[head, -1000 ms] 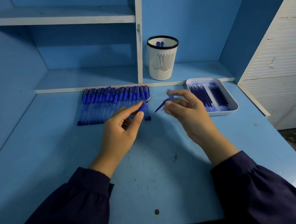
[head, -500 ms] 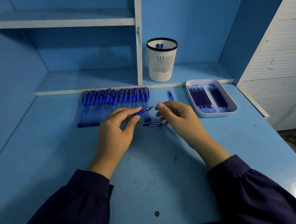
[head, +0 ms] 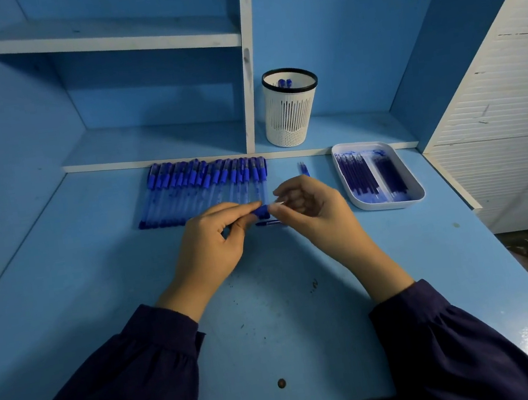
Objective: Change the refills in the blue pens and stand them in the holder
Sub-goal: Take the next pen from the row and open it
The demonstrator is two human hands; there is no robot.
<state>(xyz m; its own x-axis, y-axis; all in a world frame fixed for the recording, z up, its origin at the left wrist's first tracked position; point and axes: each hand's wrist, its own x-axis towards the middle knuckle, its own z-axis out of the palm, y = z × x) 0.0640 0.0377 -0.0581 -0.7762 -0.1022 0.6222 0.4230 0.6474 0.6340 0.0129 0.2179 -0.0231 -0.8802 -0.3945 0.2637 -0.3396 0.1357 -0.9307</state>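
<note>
Left hand [head: 209,244]: my fingers are curled, and thumb and forefinger pinch the blue grip end of the held pen [head: 261,212].
Right hand [head: 315,208]: my fingers are curled, and thumb and forefinger close on the thin pale tip that sticks out of the held pen. I cannot tell whether that tip is the nib or the refill.
Held pen: it sits between my two hands, just above the desk [head: 99,288], in front of the right end of the pen row [head: 194,192].
Pen row: capped blue pens lie side by side with their caps toward the back edge of the desk, left of its middle.
Loose part [head: 270,222]: a short dark blue piece lies flat on the desk, directly beneath my fingertips.
Small blue piece [head: 304,169]: it lies near the back edge, between the pen row and the tray [head: 390,204]. It is too small to identify.
Tray: white, at the back right corner of the desk. It holds refills [head: 356,174] in two bundles, one on each side.
Holder [head: 292,119]: a white slotted cup with a black rim stands upright on the low shelf [head: 154,143] behind the desk's back edge. Two blue pen tops [head: 285,83] show inside it.
Sleeves [head: 129,385]: dark navy, over the near edge of the desk.
</note>
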